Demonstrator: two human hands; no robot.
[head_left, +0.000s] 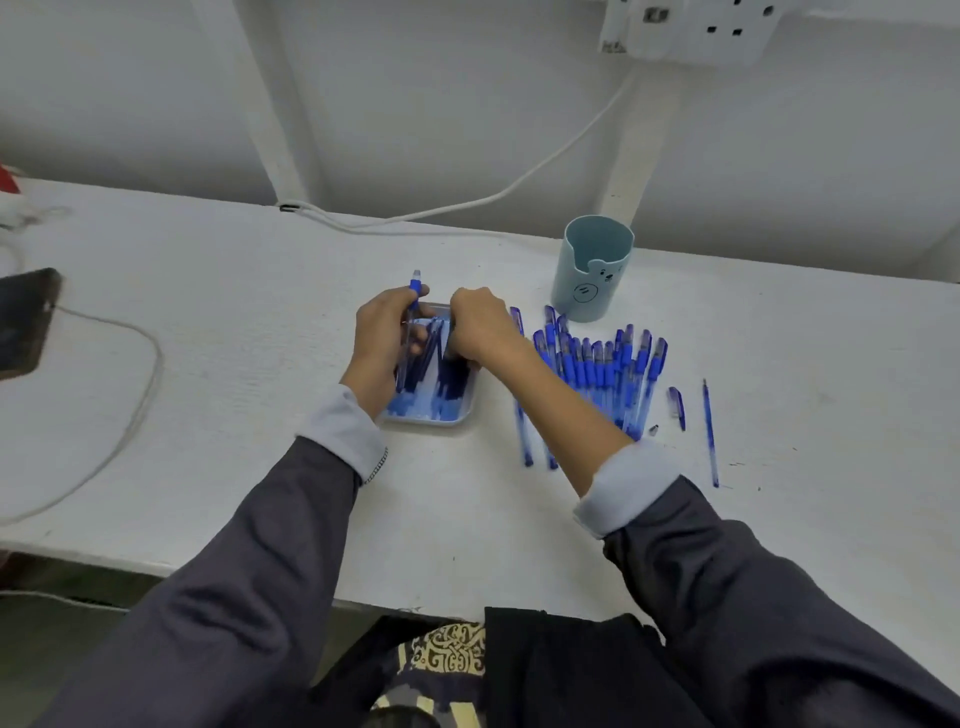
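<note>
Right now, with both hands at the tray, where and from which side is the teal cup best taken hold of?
Round the teal cup at mid-height, coming from its right, probably with the right hand. It stands upright and round, so fingers can wrap it; the pile of blue pens crowds its near-left foot, not its right.

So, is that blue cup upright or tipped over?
Upright: the blue cup stands on its base on the table, open rim up.
</note>
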